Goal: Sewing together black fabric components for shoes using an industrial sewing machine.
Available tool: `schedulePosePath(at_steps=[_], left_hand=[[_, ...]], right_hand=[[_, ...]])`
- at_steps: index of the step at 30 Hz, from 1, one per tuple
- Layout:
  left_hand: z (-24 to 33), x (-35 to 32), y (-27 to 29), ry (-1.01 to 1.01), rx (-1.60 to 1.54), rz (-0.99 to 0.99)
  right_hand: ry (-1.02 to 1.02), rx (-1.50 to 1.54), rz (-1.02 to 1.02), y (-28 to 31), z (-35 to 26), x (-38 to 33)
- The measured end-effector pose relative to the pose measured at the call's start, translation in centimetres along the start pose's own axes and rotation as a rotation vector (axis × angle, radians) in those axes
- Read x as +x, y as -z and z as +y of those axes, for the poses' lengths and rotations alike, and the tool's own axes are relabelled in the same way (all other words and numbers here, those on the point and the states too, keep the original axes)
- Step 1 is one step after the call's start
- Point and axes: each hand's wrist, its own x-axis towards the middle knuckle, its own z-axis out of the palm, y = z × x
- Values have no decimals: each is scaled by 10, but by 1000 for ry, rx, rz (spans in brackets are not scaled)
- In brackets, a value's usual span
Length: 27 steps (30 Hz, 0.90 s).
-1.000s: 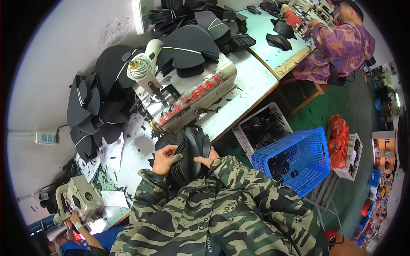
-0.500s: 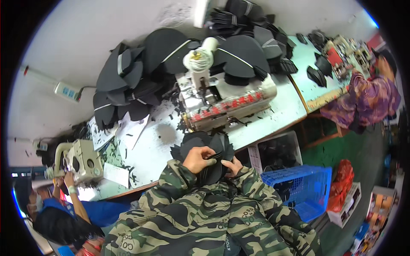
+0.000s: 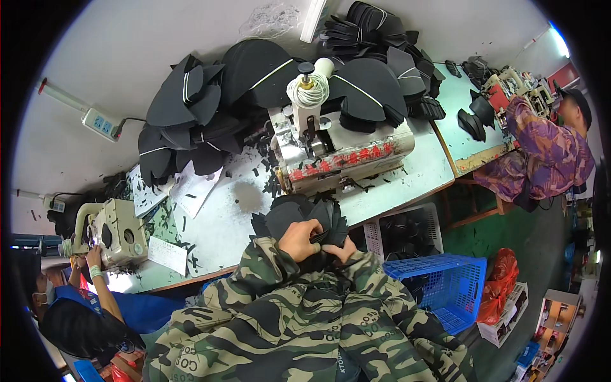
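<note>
Shift in your hands: your left hand (image 3: 299, 240) and right hand (image 3: 342, 249) sit closer together than a second ago, thumbs nearly meeting; your view also turns, so the whole room slides across it.
What that means: you seem to be handling a smaller part of the bundle, near its edges, instead of spanning its thickness.
Left fingers: bent, closed with the thumb on edges of the black pieces (image 3: 284, 221).
Right fingers: thumb against the near side of the pieces; the rest are hidden, so you cannot tell whether they grip.
Black pieces: fanned in layers between and beyond your hands, in front of the surface (image 3: 232, 223) and partly over its edge.
Blue basket (image 3: 463, 262): to your right, tipped toward you.
Machine (image 3: 347, 162): just beyond the pieces, on the surface amid dark scraps.
Tied bundles (image 3: 366, 89): heaped behind the machine, pale bands around them.
Co-worker's purple sleeve (image 3: 534, 137): far right, at another machine.
</note>
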Motion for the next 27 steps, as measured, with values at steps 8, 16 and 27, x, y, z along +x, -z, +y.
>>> schedulePosePath(at_steps=[8,16,27], left_hand=[[3,-67,107,85,-527,185],[-227,-188,102,511,-554,994],[-286,-234,50,780,759,1130]], right_hand=[[-151,-71,198,-24,-45,-4],[34,-17,24,-23,-28,3],[41,-73,20,-23,-39,-2]])
